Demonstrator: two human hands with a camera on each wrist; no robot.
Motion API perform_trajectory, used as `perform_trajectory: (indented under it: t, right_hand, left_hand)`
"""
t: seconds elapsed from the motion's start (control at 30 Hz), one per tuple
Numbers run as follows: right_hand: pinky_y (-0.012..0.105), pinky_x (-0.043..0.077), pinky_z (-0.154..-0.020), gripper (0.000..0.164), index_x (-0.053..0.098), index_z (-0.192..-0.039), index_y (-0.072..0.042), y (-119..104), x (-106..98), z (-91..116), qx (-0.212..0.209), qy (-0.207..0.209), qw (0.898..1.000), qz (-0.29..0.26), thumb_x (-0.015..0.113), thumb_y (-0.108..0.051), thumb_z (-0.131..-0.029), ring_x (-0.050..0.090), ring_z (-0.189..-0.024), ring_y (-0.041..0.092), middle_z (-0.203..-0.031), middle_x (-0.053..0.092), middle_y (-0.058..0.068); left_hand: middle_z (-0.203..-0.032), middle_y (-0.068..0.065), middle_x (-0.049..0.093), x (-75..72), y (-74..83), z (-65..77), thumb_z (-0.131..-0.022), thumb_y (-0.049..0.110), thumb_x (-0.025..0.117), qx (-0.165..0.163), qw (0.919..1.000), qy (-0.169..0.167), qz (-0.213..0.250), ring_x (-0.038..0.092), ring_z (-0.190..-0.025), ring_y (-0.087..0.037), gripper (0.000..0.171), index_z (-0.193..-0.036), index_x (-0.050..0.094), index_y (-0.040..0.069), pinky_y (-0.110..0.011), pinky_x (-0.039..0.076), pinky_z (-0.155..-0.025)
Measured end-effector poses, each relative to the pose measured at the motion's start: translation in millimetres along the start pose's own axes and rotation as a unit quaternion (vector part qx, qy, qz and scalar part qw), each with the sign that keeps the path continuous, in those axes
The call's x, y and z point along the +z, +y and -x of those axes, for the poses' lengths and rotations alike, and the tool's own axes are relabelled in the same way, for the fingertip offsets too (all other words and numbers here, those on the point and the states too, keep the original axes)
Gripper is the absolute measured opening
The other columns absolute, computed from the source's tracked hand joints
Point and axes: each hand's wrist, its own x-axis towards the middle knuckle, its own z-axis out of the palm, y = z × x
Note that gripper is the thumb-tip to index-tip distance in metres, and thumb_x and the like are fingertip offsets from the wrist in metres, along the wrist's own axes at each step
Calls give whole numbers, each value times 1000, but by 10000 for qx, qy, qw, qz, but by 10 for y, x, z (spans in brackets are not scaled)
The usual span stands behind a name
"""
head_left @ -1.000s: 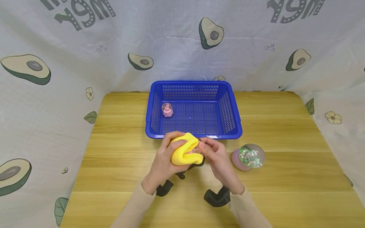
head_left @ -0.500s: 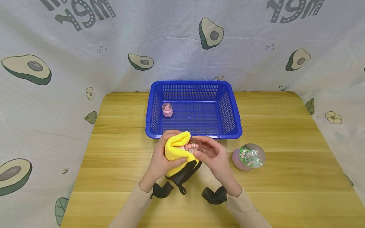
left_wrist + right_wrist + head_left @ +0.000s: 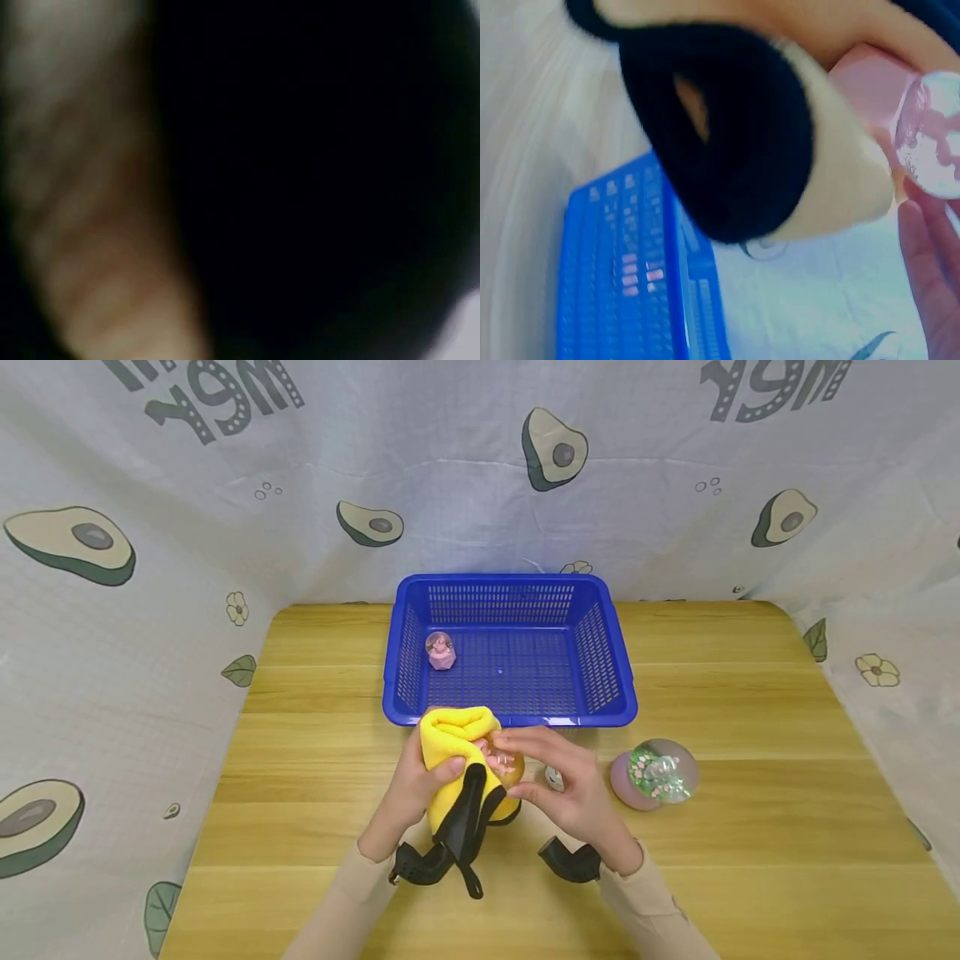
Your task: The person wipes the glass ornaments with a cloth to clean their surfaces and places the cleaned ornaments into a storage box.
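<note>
A yellow cloth with black edging and a hanging loop is wrapped round the base of a snow globe with pink pieces inside. My left hand grips the cloth, thumb on the near side. The right hand has fingertips on the far side of the clear dome and the thumb on its near side. In the right wrist view, the dome and pink base stand out beside the cloth, with right fingers at the dome's edge. The left wrist view is dark and blurred.
Behind the hands stands a blue basket, with a small pink snow globe inside at the left. A larger snow globe with a lilac base lies tilted at the right. A small white object shows beyond the right thumb.
The cloth and snow globe have turned in the hands and come slightly nearer, so more of the dome and black edging shows. The right fingers have shifted around the dome.
</note>
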Motion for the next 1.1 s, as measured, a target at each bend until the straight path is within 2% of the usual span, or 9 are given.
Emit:
perform_trajectory:
  t: [0.1,0.27,0.43,0.57,0.67,0.8,0.97,1.03,1.1]
  right_hand:
    - [35,44,-98,37,65,-115,2,5,-13,-16,-301,-121,9991,278,69,-21,-87,58,-111,26,-116,65,13]
    - [35,43,-99,38,64,-117,3,15,-33,-8,-233,-97,9996,111,69,-20,-87,58,-113,25,-118,64,14]
    - [34,44,-98,43,59,-121,7,17,-35,40,372,180,9959,-801,68,-17,-87,55,-117,23,-123,61,11]
    - [31,45,-96,49,57,-121,10,10,-28,77,1048,470,9850,-1285,69,-21,-85,55,-114,20,-123,62,5]
    - [30,48,-93,48,59,-123,4,12,-17,95,1518,671,9727,-1624,70,-24,-85,58,-110,18,-121,62,4]
    - [29,51,-87,37,62,-123,-3,10,6,84,2013,903,9476,-2311,68,-14,-89,61,-105,19,-119,63,8]
    - [27,54,-80,25,66,-116,-5,-21,27,53,2760,1139,9142,-2738,56,1,-93,63,-94,16,-109,66,9]
    - [26,54,-78,22,68,-108,-8,-35,28,45,3192,1182,8986,-2769,52,-1,-95,63,-88,14,-102,66,6]
    - [26,54,-76,22,69,-101,-11,-42,23,38,3594,1191,8814,-2826,48,-3,-97,63,-84,13,-96,66,4]
  left_hand:
    - [-105,-7,58,-2,-7,8,-81,43,72,-161,9997,38,173,59,-87,-13,79,-121,38,-15,-25,53,-74]
    - [-111,-6,57,22,29,11,-80,50,72,243,9988,27,-431,57,-94,-14,79,-122,43,-11,-24,51,-79]
    - [-121,-9,54,73,77,9,-80,48,73,846,9900,-40,-1127,51,-109,-23,70,-123,49,-1,-30,45,-92]
    - [-120,-14,53,105,103,-1,-81,42,75,1539,9726,-144,-1738,51,-110,-30,59,-121,51,6,-38,43,-94]
    - [-120,-17,51,106,104,-5,-76,24,81,2045,9534,-238,-2206,52,-108,-32,56,-120,51,8,-40,44,-93]
    - [-123,-19,47,100,98,3,-63,4,85,2526,9207,-409,-2948,52,-108,-35,71,-123,48,10,-40,46,-93]
    - [-124,-20,46,104,87,11,-59,9,88,3175,8584,-502,-3998,51,-108,-36,77,-124,47,11,-41,46,-95]
    - [-122,-20,47,118,72,2,-65,14,87,3465,8345,-491,-4256,50,-108,-36,70,-123,48,12,-42,45,-95]
    - [-121,-19,48,137,50,-9,-73,19,84,3707,8172,-469,-4388,50,-109,-35,59,-121,49,12,-43,45,-95]
